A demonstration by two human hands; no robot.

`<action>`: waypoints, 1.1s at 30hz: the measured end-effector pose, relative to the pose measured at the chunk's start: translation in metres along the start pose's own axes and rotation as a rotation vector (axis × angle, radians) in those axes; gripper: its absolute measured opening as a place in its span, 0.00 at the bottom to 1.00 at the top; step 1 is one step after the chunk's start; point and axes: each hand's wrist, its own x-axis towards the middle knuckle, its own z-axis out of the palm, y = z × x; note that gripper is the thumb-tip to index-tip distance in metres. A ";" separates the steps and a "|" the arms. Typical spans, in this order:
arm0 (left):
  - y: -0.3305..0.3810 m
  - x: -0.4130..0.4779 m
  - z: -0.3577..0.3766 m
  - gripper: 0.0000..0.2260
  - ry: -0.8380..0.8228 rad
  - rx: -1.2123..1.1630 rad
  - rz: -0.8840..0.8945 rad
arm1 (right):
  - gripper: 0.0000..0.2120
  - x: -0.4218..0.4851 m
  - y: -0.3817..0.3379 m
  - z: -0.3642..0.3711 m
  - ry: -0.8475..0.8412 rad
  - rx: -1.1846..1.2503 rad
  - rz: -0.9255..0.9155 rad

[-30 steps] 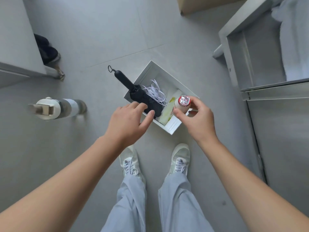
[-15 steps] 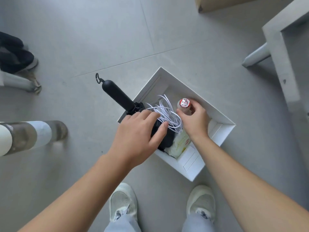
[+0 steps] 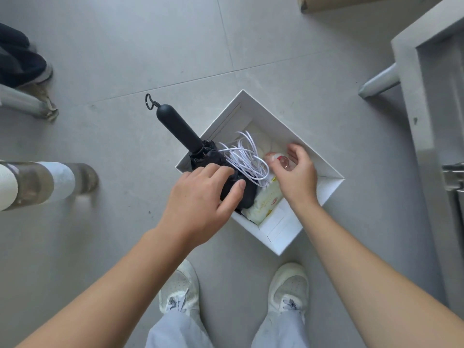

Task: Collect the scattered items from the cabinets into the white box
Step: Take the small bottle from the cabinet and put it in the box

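The white box (image 3: pixel 324 169) sits on the grey floor in front of my feet. A folded black umbrella (image 3: pixel 180 129) lies across it, its handle sticking out over the left rim. Inside are a coiled white cable (image 3: pixel 243 156), a pale tissue pack (image 3: pixel 266 202) and a small bottle with a red foil cap (image 3: pixel 273 156), blurred and lying on its side. My left hand (image 3: pixel 203 199) grips the umbrella's fabric end. My right hand (image 3: pixel 296 177) hovers over the bottle with its fingers spread, the thumb close to the cap.
A clear water bottle with a white label (image 3: pixel 37 182) is at the left edge. A grey cabinet (image 3: pixel 411 96) with a round leg (image 3: pixel 379 82) stands at the right. Another leg (image 3: pixel 25 104) and dark clothing (image 3: pixel 17 61) are at the upper left.
My right hand carried the small bottle down into the box, laid it on its side and spread its fingers. My left hand stayed on the umbrella. The view moved closer to the box.
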 end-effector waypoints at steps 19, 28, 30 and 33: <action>0.045 -0.036 -0.135 0.23 0.158 0.016 -0.041 | 0.31 -0.109 -0.173 -0.129 -0.129 0.023 -0.272; 0.005 -0.109 -0.168 0.24 0.255 0.027 -0.177 | 0.29 -0.155 -0.208 -0.092 -0.291 0.000 -0.344; -0.005 -0.131 -0.168 0.25 0.314 0.019 -0.232 | 0.28 -0.168 -0.213 -0.075 -0.349 -0.001 -0.377; -0.016 -0.160 -0.153 0.26 0.364 -0.002 -0.302 | 0.28 -0.180 -0.211 -0.048 -0.428 -0.026 -0.455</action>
